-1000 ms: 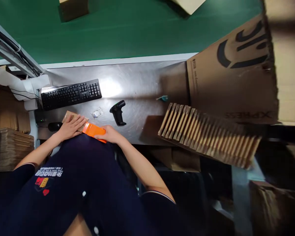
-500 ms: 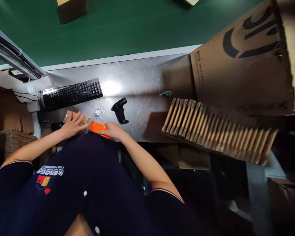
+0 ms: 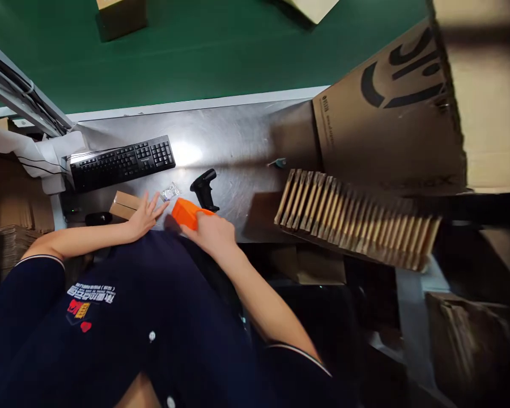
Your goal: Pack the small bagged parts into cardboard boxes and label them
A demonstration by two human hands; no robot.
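Observation:
My right hand grips an orange tape dispenser at the near edge of the steel table. My left hand is open with fingers spread, just right of a small brown cardboard box and apart from it. A small clear plastic bag lies just beyond the fingertips of that hand. A black barcode scanner lies beside the dispenser, on its far right.
A black keyboard and a black mouse sit at the left. A stack of flat cardboard and a big printed carton fill the right side. A green conveyor belt carrying boxes runs behind the table.
My left hand has lifted off the small box and opened. My right hand has drawn the orange dispenser away from the box, to the right.

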